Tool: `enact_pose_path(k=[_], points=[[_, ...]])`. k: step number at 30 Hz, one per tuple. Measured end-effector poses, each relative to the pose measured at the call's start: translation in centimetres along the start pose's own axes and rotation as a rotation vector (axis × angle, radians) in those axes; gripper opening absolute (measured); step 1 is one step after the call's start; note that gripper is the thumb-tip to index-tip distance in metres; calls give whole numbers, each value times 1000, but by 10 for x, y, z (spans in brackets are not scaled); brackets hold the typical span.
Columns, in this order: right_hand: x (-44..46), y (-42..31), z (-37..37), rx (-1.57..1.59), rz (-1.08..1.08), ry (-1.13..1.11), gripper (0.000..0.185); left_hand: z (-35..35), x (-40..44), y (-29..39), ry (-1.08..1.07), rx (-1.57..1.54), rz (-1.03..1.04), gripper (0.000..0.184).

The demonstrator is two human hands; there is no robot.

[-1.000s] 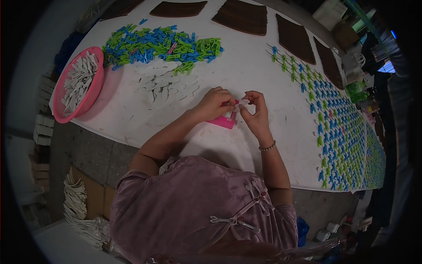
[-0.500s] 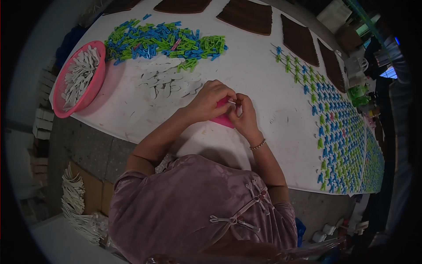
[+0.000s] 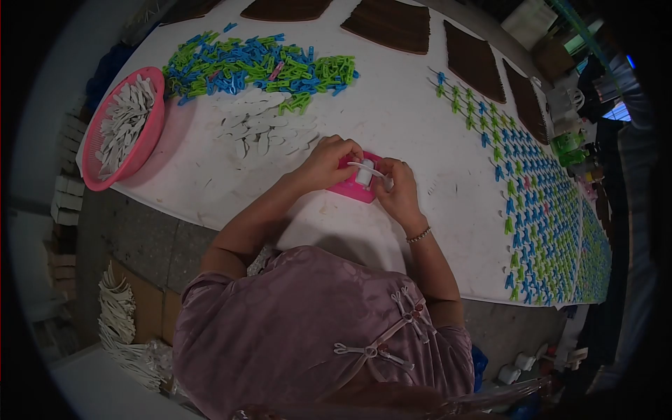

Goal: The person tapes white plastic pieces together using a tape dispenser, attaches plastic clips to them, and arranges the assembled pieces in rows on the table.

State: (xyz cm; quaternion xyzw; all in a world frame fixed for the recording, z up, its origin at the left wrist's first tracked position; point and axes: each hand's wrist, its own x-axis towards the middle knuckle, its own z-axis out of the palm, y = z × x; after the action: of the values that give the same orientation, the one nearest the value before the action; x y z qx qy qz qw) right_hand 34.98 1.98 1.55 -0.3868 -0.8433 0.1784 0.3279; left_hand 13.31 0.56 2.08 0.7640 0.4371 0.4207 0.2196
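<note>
A thin white strip (image 3: 365,169) spans the gap between my two hands. My left hand (image 3: 329,162) pinches its left end, and my right hand (image 3: 399,190) has closed fingers around the right end. Directly beneath lies a small pink block (image 3: 347,187) with a white rounded piece (image 3: 364,175) at its middle, partly covered by the strip and fingers. Beyond my left hand, flat white leaf-shaped pieces (image 3: 262,133) are spread on the table. Fine detail at the fingertips is too small to make out.
A pink basket (image 3: 155,133) of white pieces stands at the left. Blue and green clothespins (image 3: 245,66) are heaped at the back. Rows of clipped clothespins (image 3: 539,217) cover the right side of the white table (image 3: 448,231). Dark brown mats (image 3: 388,26) line the far edge.
My hands have moved apart, the right one to the right and slightly down. The white strip between them now shows, and more of the pink block and its white piece is uncovered.
</note>
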Motion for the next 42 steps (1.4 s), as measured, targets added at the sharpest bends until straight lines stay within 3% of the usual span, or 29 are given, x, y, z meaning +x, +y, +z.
enact_pose_path(k=[12, 19, 21, 23, 25, 27, 33, 37, 42], points=[[1, -8, -25, -47, -18, 51, 34, 15, 9, -4, -34, 15, 37, 23], [17, -30, -55, -117, -122, 6, 39, 33, 20, 7, -53, -129, 28, 27], [27, -37, -59, 99, -71, -27, 41, 27, 19, 6, -54, -152, 32, 28], [46, -27, -57, 113, -120, -42, 41, 13, 10, 2, 25, -383, -168, 27], [68, -10, -45, 128, -166, -58, 42, -2, -1, -5, 65, -415, -230, 27], [92, 16, -21, -138, -184, -151, 44, -14, -12, -11, 106, -447, -292, 27], [178, 19, 45, -437, -256, -124, 45, -25, -32, -22, 196, -437, -325, 30], [213, 30, 73, -493, -379, -87, 42, -28, -33, -29, 229, -446, -339, 30], [229, 48, 81, -634, -490, -208, 35, -29, -31, -30, 223, -499, -376, 30]])
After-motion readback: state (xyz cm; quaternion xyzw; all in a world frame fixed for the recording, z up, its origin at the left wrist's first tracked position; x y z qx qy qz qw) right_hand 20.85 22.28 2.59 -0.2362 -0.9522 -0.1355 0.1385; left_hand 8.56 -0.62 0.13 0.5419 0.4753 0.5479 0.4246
